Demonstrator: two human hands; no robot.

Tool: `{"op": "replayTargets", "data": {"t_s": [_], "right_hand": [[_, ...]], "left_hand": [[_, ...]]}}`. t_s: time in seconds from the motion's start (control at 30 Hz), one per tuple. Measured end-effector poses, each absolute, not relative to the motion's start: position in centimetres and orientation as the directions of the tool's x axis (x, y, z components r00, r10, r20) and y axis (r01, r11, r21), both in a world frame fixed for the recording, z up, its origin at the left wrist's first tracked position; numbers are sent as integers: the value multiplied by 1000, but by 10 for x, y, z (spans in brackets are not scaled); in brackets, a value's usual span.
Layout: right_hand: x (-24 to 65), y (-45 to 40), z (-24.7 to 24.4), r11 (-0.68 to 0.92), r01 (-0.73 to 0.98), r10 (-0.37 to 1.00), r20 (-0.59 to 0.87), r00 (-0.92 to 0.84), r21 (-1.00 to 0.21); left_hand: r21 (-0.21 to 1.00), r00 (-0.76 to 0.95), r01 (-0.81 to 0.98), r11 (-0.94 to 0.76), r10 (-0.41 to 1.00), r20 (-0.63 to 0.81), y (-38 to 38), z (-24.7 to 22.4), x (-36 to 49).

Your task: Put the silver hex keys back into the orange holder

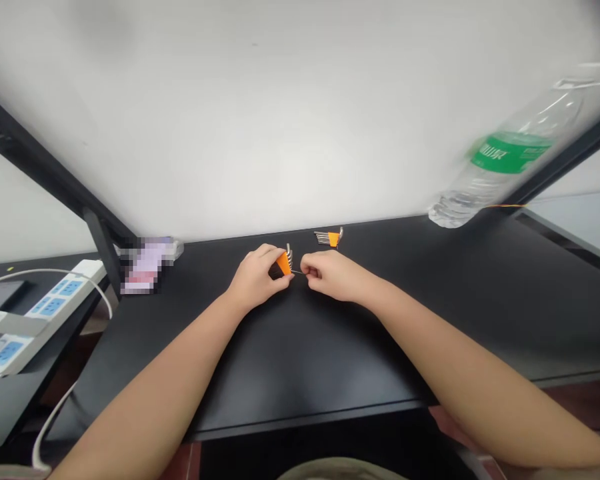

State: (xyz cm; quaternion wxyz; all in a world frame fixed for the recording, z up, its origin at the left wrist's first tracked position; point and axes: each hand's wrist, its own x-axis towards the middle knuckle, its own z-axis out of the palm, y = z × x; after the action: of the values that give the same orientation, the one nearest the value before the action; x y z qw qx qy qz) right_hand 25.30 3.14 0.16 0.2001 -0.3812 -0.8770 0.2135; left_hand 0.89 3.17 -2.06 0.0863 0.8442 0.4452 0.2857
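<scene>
My left hand point(259, 275) is closed around an orange hex key holder point(285, 263), just above the black table. Several bent silver hex keys point(289, 253) stick out of the holder's upper right side. Close by on the right, my right hand point(325, 273) pinches a thin hex key point(298, 272) that reaches across to the holder's lower edge. Whether its tip sits inside the holder I cannot tell. Behind my hands, a second orange holder with hex keys point(333, 239) lies on the table near the wall.
The black table point(300, 373) meets a white wall. A large clear bottle with a green label point(510, 153) stands at the back right. At the left are a blurred-out pinkish packet point(147, 263), a white power strip point(50, 313) with a cable, and a black metal frame point(45, 167).
</scene>
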Motion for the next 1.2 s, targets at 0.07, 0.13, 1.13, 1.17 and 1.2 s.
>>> {"op": "replayTargets", "data": {"t_s": [0.07,0.13,1.13,1.17,1.2], "right_hand": [[253,31,2,614,584,756,184,-628,-531],[253,31,2,613,588,757,181,-627,-528],[277,63,-23,487,694,872,345,-349,-530],[287,72,-25,435,742,890,371,-266,-511],[298,80,-28,391,776,901,378,-213,-494]], "left_hand": [[396,442,703,-590,800,406,31,-20,9],[397,444,704,-590,801,403,31,-20,9],[302,451,783,-544,831,326,36,-24,6],[293,447,791,-537,834,323,38,-26,5],[284,439,800,-528,838,323,39,-27,3]]}}
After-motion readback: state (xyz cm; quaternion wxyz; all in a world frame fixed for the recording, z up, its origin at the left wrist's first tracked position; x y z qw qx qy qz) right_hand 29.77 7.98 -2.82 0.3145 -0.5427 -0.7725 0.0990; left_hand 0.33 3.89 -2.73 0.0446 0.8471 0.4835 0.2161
